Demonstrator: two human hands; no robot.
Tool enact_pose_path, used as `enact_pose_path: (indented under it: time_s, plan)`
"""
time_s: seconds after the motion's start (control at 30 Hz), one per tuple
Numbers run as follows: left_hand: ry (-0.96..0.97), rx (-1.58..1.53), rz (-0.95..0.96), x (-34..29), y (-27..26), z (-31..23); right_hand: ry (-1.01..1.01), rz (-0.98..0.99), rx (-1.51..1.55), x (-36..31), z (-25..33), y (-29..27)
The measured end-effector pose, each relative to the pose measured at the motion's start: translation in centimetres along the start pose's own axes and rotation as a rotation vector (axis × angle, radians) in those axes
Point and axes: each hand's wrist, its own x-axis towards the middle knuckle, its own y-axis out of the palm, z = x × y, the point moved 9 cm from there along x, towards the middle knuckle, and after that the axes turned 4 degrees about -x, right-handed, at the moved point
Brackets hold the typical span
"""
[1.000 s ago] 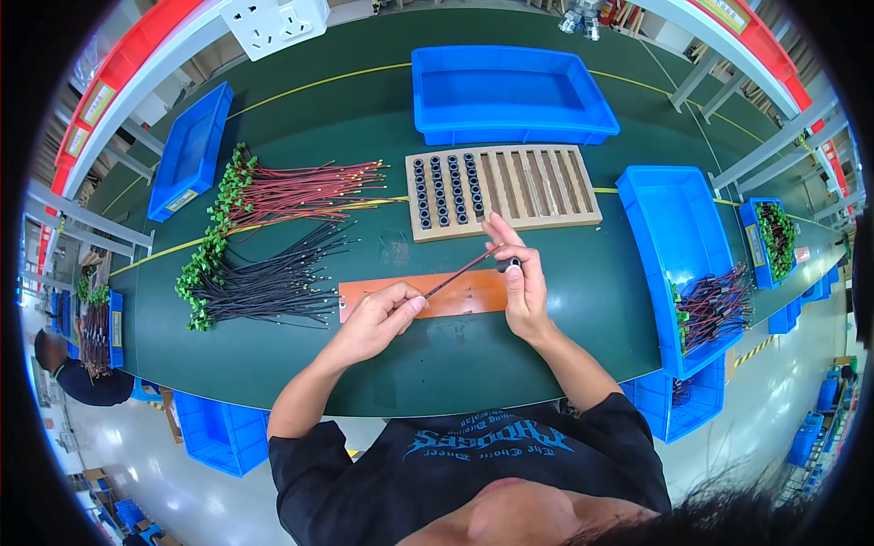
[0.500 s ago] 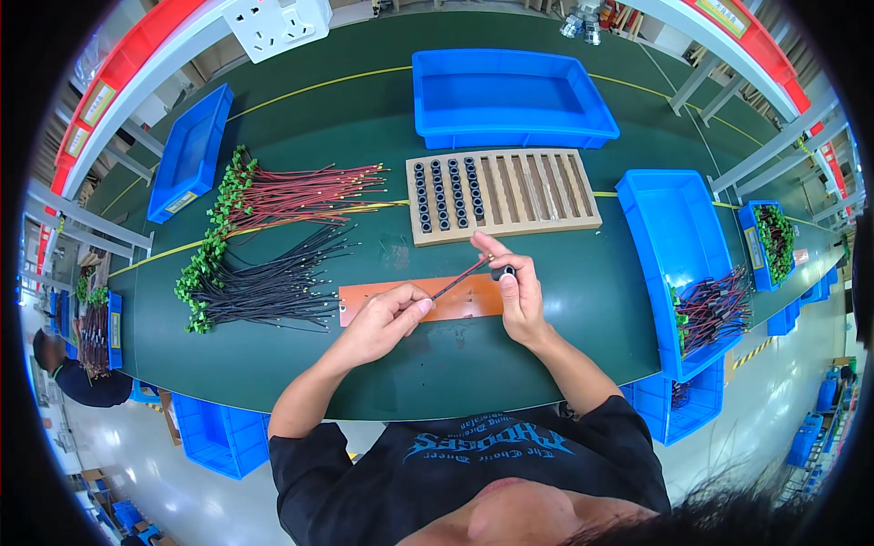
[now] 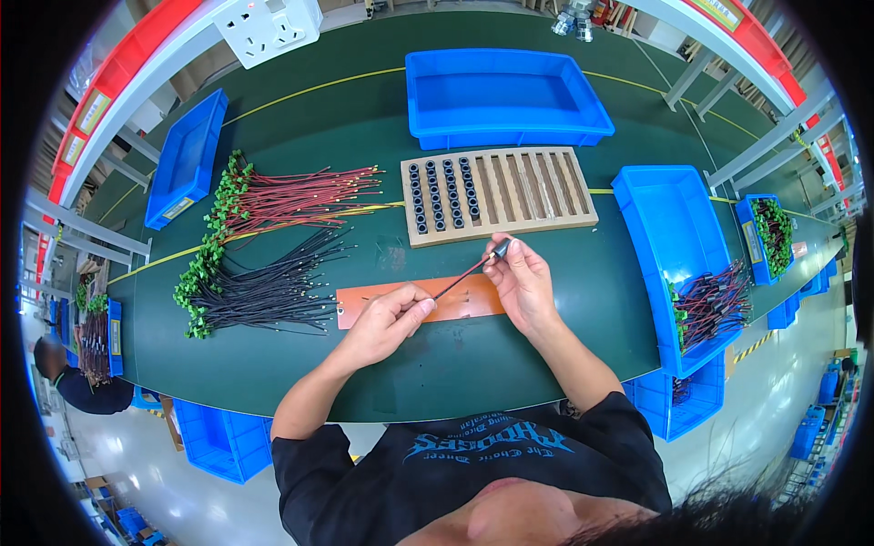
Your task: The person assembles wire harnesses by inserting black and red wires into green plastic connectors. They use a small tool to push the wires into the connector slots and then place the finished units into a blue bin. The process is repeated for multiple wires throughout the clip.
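Nearest, just this side of the orange strip on the green bench, the left hand is closed, pinching one end of a thin dark wire. Above the strip's right end, the right hand is clamped on the wire's far end and a small black sleeve. Beyond the strip lies a slotted wooden rack, partly filled with black sleeves. Left of the strip sit black wires and red wires. If the pinch loosens, I judge the sleeve could slip and roll away.
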Motion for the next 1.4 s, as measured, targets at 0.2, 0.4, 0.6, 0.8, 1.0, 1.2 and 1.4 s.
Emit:
enact_pose_path:
  time_s: [0.2,0.4,0.6,0.8,1.0,1.2,1.4]
  plan:
    - [0.005,0.034,0.011,0.3,0.2,0.6,0.084,0.019,0.083,-0.3,-0.6,0.5]
    - [-0.028,-0.005,0.028,0.3,0.3,0.9,0.099,0.001,-0.007,-0.7,-0.4,0.5]
    - [-0.023,-0.029,0.031,0.2,0.3,0.9,0.069,0.018,-0.055,-0.7,-0.3,0.4]
    - [-0.023,-0.029,0.027,0.2,0.4,0.9,0.061,0.145,-0.057,-1.1,-0.5,1.7]
    - [-0.015,-0.121,0.088,0.8,1.9,0.0,0.156,0.250,-0.018,-3.2,-3.6,4.5]
    - [-0.062,0.112,0.054,-1.7,-2.1,0.4,-0.144,0.066,-0.014,0.7,3.2,-0.9]
    - [-0.021,0.176,0.107,-1.6,-1.4,0.5,0.244,0.268,-0.153,-2.4,-4.4,4.6]
